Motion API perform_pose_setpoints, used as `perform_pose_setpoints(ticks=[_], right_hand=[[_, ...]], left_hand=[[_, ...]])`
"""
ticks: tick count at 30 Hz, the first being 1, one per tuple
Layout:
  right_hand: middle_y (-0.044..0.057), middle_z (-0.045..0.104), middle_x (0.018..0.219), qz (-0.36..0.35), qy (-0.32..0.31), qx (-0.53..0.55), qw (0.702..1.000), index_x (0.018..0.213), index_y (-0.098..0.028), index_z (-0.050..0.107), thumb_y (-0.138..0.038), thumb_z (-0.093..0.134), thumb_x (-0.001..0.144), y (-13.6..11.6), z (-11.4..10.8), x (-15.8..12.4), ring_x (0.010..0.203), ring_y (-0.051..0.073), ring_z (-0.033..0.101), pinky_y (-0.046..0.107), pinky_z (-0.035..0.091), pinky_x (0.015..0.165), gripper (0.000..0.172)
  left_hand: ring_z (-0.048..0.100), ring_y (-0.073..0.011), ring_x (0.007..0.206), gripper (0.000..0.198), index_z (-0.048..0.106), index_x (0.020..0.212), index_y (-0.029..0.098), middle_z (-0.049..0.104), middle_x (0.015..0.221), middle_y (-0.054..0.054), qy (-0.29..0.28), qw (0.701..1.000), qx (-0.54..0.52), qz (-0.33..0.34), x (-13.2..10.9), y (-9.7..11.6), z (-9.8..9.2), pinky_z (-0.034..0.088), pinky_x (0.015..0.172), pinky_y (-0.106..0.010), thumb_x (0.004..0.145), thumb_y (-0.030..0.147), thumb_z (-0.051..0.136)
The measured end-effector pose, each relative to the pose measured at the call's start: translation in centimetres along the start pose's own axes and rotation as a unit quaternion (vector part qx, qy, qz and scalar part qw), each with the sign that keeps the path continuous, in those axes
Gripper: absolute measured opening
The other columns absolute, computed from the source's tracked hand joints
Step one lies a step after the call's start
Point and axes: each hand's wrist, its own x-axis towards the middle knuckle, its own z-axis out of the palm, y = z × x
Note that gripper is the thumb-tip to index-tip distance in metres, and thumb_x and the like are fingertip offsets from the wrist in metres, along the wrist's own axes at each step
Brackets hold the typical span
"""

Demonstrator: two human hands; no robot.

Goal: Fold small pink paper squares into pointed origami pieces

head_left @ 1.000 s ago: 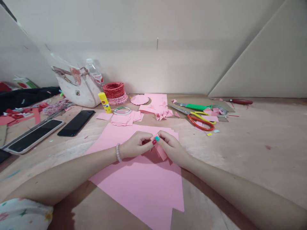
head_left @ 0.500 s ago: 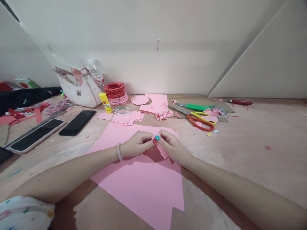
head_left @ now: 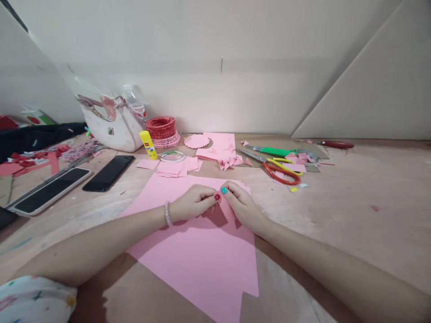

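Head view: two hands (head_left: 191,202) (head_left: 245,207) pinch one pink paper piece (head_left: 219,192).

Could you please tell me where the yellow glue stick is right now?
In the head view, the yellow glue stick stands left of centre, between the white handbag on its left and the white ring on its right.

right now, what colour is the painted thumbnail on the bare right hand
Turquoise: the painted thumbnail on the bare right hand shows best in the head view.
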Motion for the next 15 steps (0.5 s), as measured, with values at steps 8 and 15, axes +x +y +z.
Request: perform_pose_setpoints(ticks=[8, 15], right_hand=[[0.001, 0.057, 0.068, -0.004, 0.051, -0.024, 0.998, 0.068, -0.018, 0.055, -0.025, 0.043, 0.082, 0.07, 0.0, 0.31, 0.068, 0.014, 0.052, 0.025, 0.043, 0.064, 0.019], [0.001, 0.057, 0.067, 0.045, 0.036, 0.052, 0.997, 0.079, -0.018, 0.06, -0.03, 0.044, 0.082, 0.18, -0.01, 0.71, 0.069, 0.014, 0.055, 0.026, 0.045, 0.062, 0.019]], left_hand=[[0.041, -0.0042, 0.037, 0.034, 0.05, 0.06, 0.012, 0.048, 0.047, 0.003, 0.0, 0.999, -0.026, -0.045, 0.22, -0.11, 0.18, 0.032, 0.037, -0.015, 0.083, 0.034, 0.04], [0.04, -0.0037, 0.035, 0.039, 0.054, 0.064, 0.011, 0.049, 0.048, 0.002, 0.073, 0.994, -0.036, -0.068, 0.29, -0.16, -0.02, 0.03, 0.035, -0.015, 0.083, 0.041, 0.038]])
